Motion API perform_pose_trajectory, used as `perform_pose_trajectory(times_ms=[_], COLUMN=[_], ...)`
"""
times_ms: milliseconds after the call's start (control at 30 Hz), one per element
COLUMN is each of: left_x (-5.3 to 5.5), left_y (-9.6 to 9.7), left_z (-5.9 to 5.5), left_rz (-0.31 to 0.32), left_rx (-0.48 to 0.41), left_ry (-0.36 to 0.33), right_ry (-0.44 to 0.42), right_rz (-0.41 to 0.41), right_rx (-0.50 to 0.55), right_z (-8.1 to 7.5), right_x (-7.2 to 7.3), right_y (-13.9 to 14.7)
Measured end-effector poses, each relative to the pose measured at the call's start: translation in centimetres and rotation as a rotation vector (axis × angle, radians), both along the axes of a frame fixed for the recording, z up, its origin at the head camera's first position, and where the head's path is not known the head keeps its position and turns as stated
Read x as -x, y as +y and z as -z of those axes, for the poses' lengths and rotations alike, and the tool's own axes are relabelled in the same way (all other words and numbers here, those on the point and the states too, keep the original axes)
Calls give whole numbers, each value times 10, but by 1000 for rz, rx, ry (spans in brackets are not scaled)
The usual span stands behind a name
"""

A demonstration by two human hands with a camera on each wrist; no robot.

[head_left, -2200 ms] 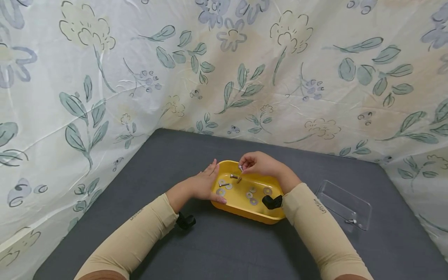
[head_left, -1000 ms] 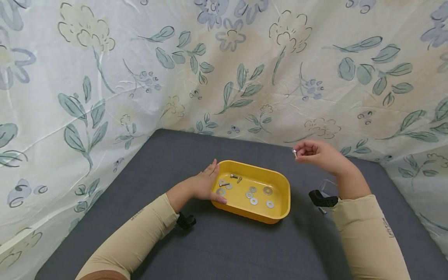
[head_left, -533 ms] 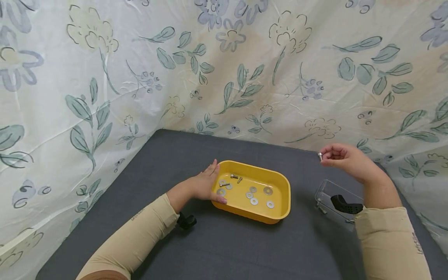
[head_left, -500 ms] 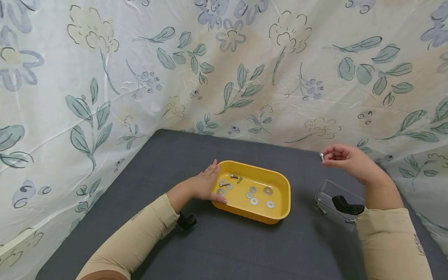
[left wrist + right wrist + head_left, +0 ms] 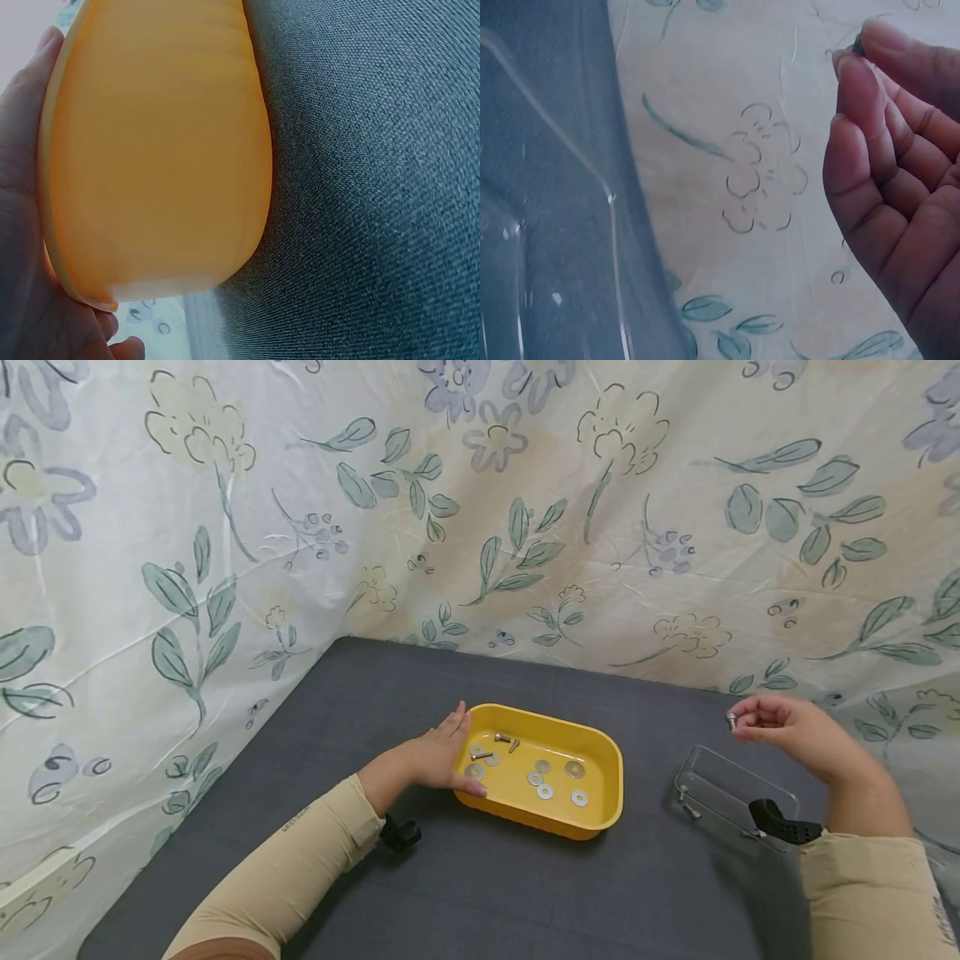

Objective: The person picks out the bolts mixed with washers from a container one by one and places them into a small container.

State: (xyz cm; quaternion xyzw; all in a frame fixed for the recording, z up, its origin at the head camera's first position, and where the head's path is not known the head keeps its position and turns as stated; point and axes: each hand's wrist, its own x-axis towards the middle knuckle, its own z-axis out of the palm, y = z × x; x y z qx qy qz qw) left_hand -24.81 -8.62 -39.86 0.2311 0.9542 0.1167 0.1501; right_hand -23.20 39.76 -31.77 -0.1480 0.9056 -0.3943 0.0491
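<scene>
Thumb and fingers of my right hand (image 5: 798, 732) pinch a small silver bolt (image 5: 731, 721) above the far side of a clear plastic box (image 5: 723, 781). In the right wrist view only the dark end of the bolt (image 5: 859, 46) shows between the fingertips; the rest is hidden. My left hand (image 5: 431, 758) rests against the left end of a yellow tray (image 5: 613, 768), fingers extended along the rim and thumb at the front corner. Inside the tray lie several flat washers (image 5: 574, 769) and three loose bolts, one of them a socket-head bolt (image 5: 502, 738).
Other bolts (image 5: 692, 811) show at the near side of the clear box. A dark grey cloth (image 5: 480, 877) covers the table. Floral fabric (image 5: 510, 510) hangs behind it and along the left side. Black wrist mounts (image 5: 780, 823) stick out below both wrists.
My right hand has carried the bolt out of the yellow tray, rightward, and lowered a little over the clear box. The left hand and the tray have stayed in place.
</scene>
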Motion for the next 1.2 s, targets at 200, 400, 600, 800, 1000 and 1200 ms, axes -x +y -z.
perform_pose_trajectory(times_ms=[200, 400, 600, 800, 1000, 1200], left_x=[0, 0, 1, 1, 1, 3], left_y=[0, 0, 0, 0, 0, 0], left_z=[-1, -1, -1, -1, 1, 3], left_rz=[5, 12, 8, 5, 1, -4], left_rx=[5, 11, 16, 15, 17, 19], left_ry=[-2, 5, 14, 5, 6, 13], right_ry=[-96, -151, -167, -171, -200, -206], right_rz=[4, -20, -14, -10, -15, -12], right_rx=[-6, -30, -68, -80, -74, -106], right_z=[9, 18, 24, 26, 29, 33], right_x=[-3, -7, -10, -10, -10, -10], right_y=[10, 17, 16, 14, 13, 13])
